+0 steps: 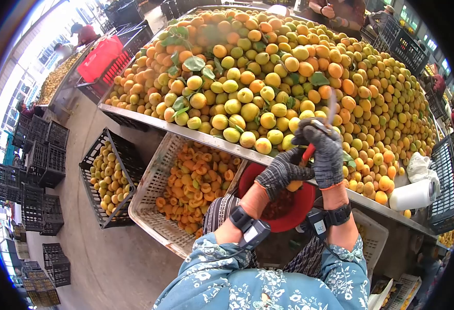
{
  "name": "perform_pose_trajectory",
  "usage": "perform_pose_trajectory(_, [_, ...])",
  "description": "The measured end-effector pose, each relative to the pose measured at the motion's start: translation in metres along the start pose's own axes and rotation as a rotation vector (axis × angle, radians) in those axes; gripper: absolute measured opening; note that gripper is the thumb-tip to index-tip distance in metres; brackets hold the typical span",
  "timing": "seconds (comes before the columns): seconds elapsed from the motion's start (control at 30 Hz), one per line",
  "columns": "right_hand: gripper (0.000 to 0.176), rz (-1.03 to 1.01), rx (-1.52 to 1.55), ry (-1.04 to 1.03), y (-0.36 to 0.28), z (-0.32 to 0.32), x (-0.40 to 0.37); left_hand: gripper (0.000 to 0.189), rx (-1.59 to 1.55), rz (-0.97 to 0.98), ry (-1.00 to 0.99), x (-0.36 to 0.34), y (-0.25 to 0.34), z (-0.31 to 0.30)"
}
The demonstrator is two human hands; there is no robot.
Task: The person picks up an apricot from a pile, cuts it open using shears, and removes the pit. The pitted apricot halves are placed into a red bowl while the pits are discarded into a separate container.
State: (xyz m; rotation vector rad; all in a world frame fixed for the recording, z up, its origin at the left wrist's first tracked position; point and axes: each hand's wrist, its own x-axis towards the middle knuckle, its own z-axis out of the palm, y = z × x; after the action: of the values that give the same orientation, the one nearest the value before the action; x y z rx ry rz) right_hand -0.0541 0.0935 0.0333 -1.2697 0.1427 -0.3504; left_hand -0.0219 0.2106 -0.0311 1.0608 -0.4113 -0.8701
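In the head view, both my hands wear dark grey striped knit gloves and meet above a red bucket (309, 201) at the table's edge. My right hand (326, 155) is closed around a knife with a red handle (308, 153); its blade (332, 107) points up toward the fruit pile. Just to its left, my left hand (280, 173) is closed on an apricot (294, 185), which shows only partly below the fingers. Dark bits lie inside the bucket. Whole yellow and orange apricots (247, 111) with some green leaves are heaped on the metal-edged table (185, 129) ahead.
Left of my legs stands a white crate (152, 206) of apricot halves (196, 181), then a black crate (105, 135) of whole apricots. A white roll (413, 201) lies at the table's right edge. Black crates (41, 165) are stacked far left. Another person's hands (328, 11) show across the table.
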Motion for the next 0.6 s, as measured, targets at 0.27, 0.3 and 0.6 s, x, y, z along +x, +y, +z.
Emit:
perform_pose_trajectory(0.27, [0.035,0.171,-0.078,-0.097,-0.010,-0.001,0.014,0.015,-0.241,0.100,0.241,-0.007,0.002,-0.005])
perform_pose_trajectory(0.3, [0.034,0.155,-0.190,-0.001,-0.011,-0.006,0.016,0.013,-0.211,0.118,0.322,-0.005,0.001,-0.011])
perform_pose_trajectory(0.6, [0.055,0.014,-1.746,-0.141,0.015,0.001,0.017,0.013,-0.357,0.256,0.814,-0.002,0.019,-0.045])
